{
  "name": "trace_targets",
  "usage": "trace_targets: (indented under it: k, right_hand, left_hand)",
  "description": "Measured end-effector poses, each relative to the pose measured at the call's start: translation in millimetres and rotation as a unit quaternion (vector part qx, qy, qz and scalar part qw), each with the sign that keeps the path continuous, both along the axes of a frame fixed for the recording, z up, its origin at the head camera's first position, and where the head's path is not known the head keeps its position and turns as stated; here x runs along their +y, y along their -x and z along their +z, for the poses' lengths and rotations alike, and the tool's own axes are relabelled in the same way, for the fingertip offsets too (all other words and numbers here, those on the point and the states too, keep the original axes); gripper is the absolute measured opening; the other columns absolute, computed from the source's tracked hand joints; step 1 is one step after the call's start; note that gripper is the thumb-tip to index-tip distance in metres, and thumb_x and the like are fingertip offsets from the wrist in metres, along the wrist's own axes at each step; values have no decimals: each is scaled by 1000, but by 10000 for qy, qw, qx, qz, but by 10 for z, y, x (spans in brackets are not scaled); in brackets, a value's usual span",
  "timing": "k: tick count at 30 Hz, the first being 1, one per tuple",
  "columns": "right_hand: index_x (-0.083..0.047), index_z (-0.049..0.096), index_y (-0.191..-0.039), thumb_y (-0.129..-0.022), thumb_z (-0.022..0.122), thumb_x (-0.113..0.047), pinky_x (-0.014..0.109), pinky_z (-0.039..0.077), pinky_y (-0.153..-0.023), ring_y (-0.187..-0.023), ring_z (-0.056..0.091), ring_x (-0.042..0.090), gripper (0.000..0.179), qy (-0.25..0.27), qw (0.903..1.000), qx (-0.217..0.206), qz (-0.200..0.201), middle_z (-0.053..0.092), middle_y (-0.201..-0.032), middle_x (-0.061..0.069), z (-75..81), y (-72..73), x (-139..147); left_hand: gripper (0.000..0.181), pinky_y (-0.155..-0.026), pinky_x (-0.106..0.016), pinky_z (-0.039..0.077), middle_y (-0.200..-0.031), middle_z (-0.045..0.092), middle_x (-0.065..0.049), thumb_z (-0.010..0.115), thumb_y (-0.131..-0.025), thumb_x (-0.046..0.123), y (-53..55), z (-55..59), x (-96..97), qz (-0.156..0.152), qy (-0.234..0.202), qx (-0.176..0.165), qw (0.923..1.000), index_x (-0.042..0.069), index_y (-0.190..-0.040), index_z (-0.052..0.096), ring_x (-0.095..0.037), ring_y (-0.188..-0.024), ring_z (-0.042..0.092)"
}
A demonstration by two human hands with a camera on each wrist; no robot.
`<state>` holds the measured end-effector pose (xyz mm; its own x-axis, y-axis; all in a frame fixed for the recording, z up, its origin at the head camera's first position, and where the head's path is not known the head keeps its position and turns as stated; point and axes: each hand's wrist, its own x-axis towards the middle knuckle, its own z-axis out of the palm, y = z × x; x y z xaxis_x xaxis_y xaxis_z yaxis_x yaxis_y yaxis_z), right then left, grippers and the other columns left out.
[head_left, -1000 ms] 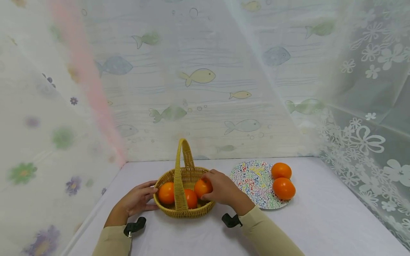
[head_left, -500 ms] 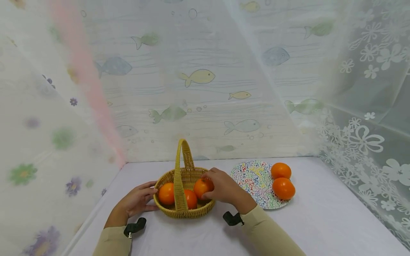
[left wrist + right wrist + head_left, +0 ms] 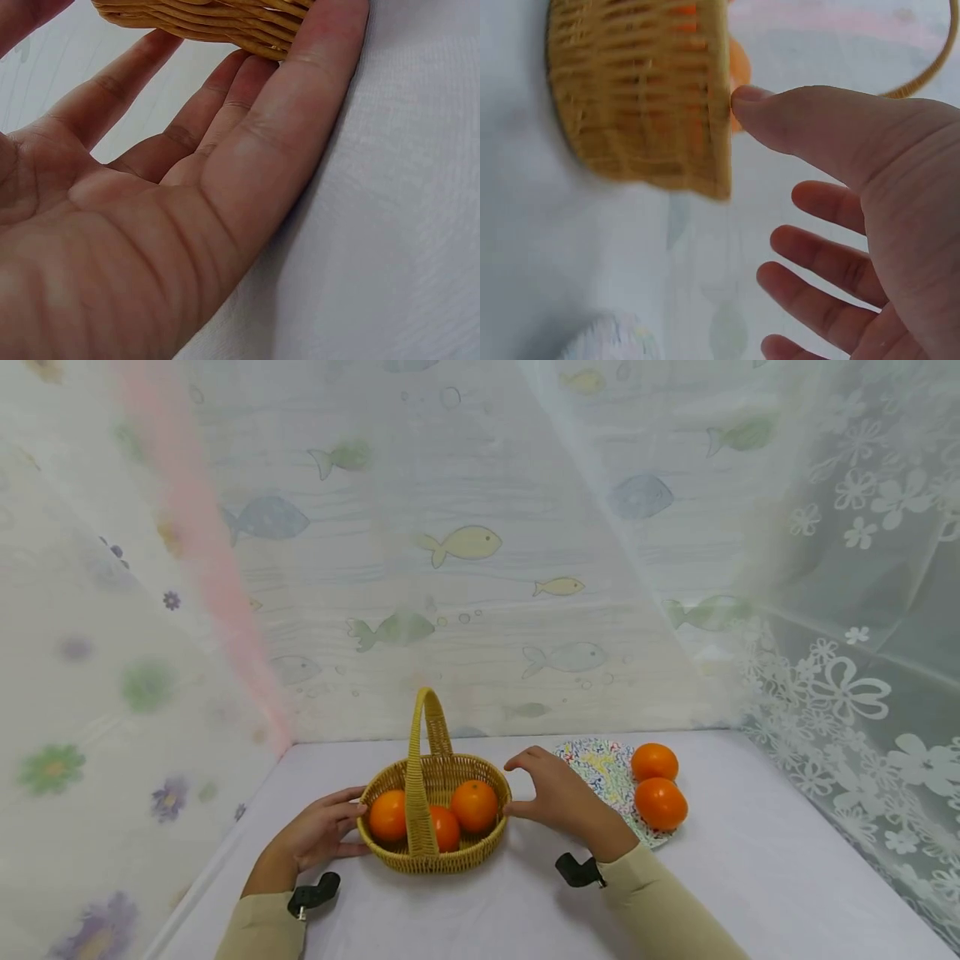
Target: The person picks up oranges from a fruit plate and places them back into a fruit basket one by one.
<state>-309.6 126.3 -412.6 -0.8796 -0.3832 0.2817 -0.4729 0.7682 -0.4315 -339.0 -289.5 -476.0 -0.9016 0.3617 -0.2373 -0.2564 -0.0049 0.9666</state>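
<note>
A yellow wicker basket (image 3: 459,862) with a tall arched handle stands upright on the table. Inside lie an orange (image 3: 474,806) on the right, a redder round fruit (image 3: 446,829) partly behind the handle, and another orange fruit (image 3: 387,816) on the left. My left hand (image 3: 318,829) rests at the basket's left end, its fairly straight fingertips touching the wicker low down in the left wrist view. Off the right end, my right hand (image 3: 566,793) is spread with nothing in it. Its thumb (image 3: 780,120) is at the rim; whether it touches I cannot tell.
Right of the basket lies a round plate (image 3: 596,760) with a multicoloured pattern, partly hidden by my right hand. Two orange fruits (image 3: 660,803) sit at its right side. A white cloth (image 3: 480,918) covers the table, and printed curtains (image 3: 465,610) hang behind and at both sides.
My right hand has let go of the orange, which stays in the basket's right part. That hand has moved right, out over the rim. The left hand stays at the basket's left end.
</note>
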Motion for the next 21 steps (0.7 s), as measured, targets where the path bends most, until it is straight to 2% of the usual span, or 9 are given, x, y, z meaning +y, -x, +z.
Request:
trace_targets:
  k: [5, 12, 14, 21]
  right_hand:
    - [-19, 68, -126, -79, 91, -34, 45, 54, -107, -122, 62, 24, 55, -62, 9992, 142, -359, 64, -131, -1, 33, -43, 248]
    - [-15, 69, -125, -80, 90, -34, 51, 54, -104, -122, 63, 29, 53, -206, 9967, 353, -699, 65, -132, 7, 85, -99, 643]
    - [-13, 69, -124, -80, 90, -32, 53, 54, -104, -123, 61, 32, 51, -155, 9968, 276, -734, 63, -132, 10, 88, -119, 762]
    - [-10, 67, -127, -82, 88, -32, 60, 51, -103, -130, 52, 44, 54, -58, 9922, -477, -1150, 52, -143, 23, 106, -159, 1167]
  left_hand:
    - [68, -100, -60, 55, -154, 48, -7, 61, -104, 25, -4, -10, -6, -39, -19, 1, 10000, 9, -162, 30, -20, -126, 59]
    - [67, -100, -60, 55, -153, 49, -6, 62, -103, 24, 11, -3, 4, 2, -39, -8, 10000, 10, -162, 32, -20, -126, 59]
    - [68, -100, -60, 55, -153, 49, -7, 62, -104, 24, 12, -3, 5, -21, -46, 3, 10000, 9, -162, 31, -20, -126, 59]
    - [69, -100, -60, 55, -154, 47, -7, 61, -104, 24, -8, -7, -7, -36, -36, -14, 10000, 9, -163, 28, -19, -126, 59]
